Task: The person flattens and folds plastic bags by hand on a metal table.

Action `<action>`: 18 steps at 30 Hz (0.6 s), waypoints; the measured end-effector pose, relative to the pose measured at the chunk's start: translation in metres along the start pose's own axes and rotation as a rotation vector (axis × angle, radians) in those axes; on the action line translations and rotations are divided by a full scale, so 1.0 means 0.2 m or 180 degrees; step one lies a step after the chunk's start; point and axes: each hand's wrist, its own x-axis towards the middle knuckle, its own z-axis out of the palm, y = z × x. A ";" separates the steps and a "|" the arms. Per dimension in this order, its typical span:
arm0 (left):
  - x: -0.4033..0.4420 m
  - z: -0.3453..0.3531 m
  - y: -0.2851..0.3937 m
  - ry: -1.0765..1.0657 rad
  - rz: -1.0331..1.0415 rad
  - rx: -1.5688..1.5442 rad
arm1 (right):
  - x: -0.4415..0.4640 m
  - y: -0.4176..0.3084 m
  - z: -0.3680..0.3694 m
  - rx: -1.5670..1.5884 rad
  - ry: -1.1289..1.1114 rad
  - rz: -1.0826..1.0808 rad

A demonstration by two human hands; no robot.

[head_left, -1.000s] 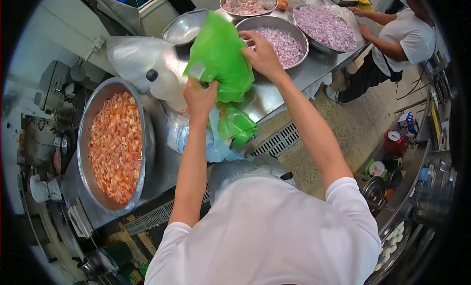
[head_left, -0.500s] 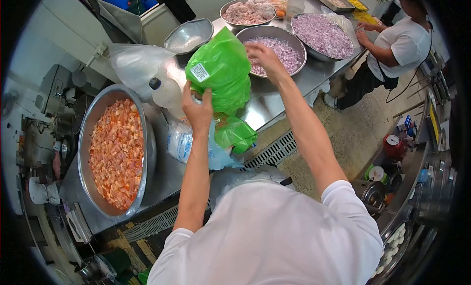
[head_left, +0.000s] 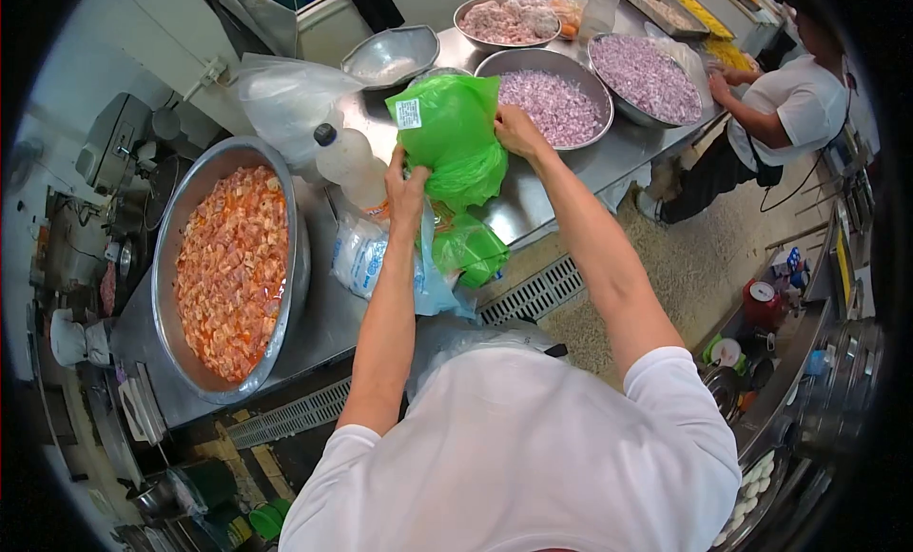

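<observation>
A bright green plastic bag (head_left: 455, 138) with a white label is spread above the steel table. My left hand (head_left: 405, 187) grips its left lower side, the fingers partly behind the plastic. At the opposite edge, my right hand (head_left: 518, 131) pinches the bag with closed fingers. Below it lie a smaller green packet (head_left: 473, 252) and a white-and-blue plastic bag (head_left: 361, 255). Left of my left hand stands a translucent bottle with a dark cap (head_left: 348, 160). A bowl of chopped purple onion (head_left: 544, 105) sits just beyond my right hand.
A large steel basin (head_left: 297, 257) of diced, reddish meat stands at left on the steel table (head_left: 328, 314). Farther back are a bowl of minced meat (head_left: 509, 24), another onion bowl (head_left: 647, 81) and a metal bowl (head_left: 392, 62). A co-worker (head_left: 785, 115) stands at right.
My right hand, raised with fingers apart before, has come down and closed on the bag's right edge. The bag is stretched wider and sits slightly lower. The whole view has shifted a little.
</observation>
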 end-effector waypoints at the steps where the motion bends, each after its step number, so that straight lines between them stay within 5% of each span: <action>1: 0.01 0.01 -0.04 0.0093 -0.0153 -0.0172 | -0.03 -0.02 0.00 -0.0042 0.0096 -0.0002; 6: 0.04 0.05 -0.15 0.0263 -0.0493 -0.0201 | -0.17 0.04 0.09 -0.0225 0.0862 -0.0563; 12: 0.00 0.09 0.08 -0.0025 -0.0907 -0.0159 | -0.29 -0.09 0.12 0.0344 0.0673 0.0030; 15: 0.03 0.05 -0.04 0.0166 -0.0051 0.0744 | -0.22 0.08 0.05 0.0813 0.0182 0.1048; 18: -0.19 -0.05 0.23 0.0265 0.0443 0.1266 | -0.42 -0.23 -0.12 0.2089 0.1042 0.1667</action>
